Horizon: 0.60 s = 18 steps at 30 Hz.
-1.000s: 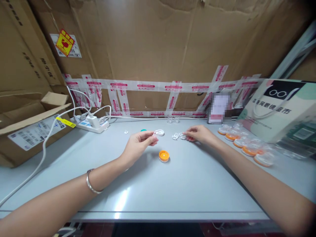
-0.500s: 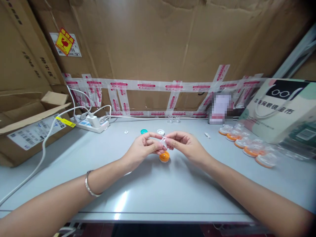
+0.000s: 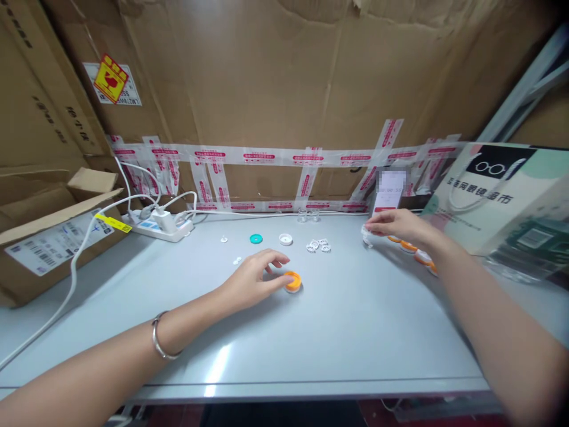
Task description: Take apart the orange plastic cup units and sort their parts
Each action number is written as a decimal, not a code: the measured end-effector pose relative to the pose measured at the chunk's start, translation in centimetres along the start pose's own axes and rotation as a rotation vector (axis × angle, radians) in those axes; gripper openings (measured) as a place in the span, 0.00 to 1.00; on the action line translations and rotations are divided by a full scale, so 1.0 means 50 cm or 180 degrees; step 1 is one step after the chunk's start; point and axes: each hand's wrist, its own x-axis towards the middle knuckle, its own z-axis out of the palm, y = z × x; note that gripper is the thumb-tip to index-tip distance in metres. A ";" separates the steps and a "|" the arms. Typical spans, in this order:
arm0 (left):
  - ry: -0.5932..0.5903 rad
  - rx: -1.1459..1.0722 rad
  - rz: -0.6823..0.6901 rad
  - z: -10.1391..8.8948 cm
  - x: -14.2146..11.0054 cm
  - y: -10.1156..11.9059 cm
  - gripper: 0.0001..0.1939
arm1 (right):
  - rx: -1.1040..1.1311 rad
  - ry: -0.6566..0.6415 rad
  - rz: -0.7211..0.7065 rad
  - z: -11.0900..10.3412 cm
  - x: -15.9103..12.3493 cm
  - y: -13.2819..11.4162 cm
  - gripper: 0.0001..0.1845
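My left hand (image 3: 263, 274) rests over the table with its fingers apart. Its thumb tip reaches the rim of a round orange cap-like piece (image 3: 293, 281) that has a white base. Farther right, my right hand (image 3: 395, 226) has thumb and fingers closed at a small whitish plastic piece (image 3: 367, 236), partly covered by the fingertips. Between the hands lie several small white toothed pieces (image 3: 319, 245). Behind my left hand are a green disc (image 3: 256, 238), a white ring-shaped piece (image 3: 285, 239), a small white peg-like part (image 3: 224, 239) and tiny white bits (image 3: 237, 261).
Orange-based clear pieces (image 3: 423, 257) stand in a row beneath my right forearm. Behind are a phone (image 3: 389, 188), two clear cups (image 3: 308, 216) and a paper bag (image 3: 478, 196). A power strip (image 3: 162, 225) and an open carton (image 3: 57, 231) stand left.
My hands have parted. The right one has moved far right, toward the phone; the left has spread its fingers beside the orange piece. The small clear-white part between them has left that spot.
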 end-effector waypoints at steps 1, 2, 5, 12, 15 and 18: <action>-0.0022 0.0093 0.0068 0.001 -0.001 0.000 0.16 | -0.0103 -0.0132 0.0061 -0.004 0.006 0.013 0.12; -0.0041 0.0158 0.0135 0.002 -0.002 0.000 0.17 | -0.0157 -0.0228 0.0091 -0.005 0.012 0.024 0.11; -0.0089 0.0216 0.0240 0.005 -0.004 -0.001 0.19 | -0.0216 -0.0314 0.0168 0.003 0.031 0.054 0.09; -0.0157 0.0244 0.0187 0.014 -0.006 -0.014 0.22 | -0.0826 0.0070 0.0087 0.009 0.039 0.054 0.10; -0.0218 0.0201 0.0147 0.017 -0.006 -0.017 0.21 | -0.0889 0.0184 -0.0223 0.035 0.009 0.000 0.15; -0.0185 0.0244 0.0126 0.021 -0.005 -0.016 0.18 | -0.0433 -0.0706 -0.0908 0.102 -0.043 -0.066 0.19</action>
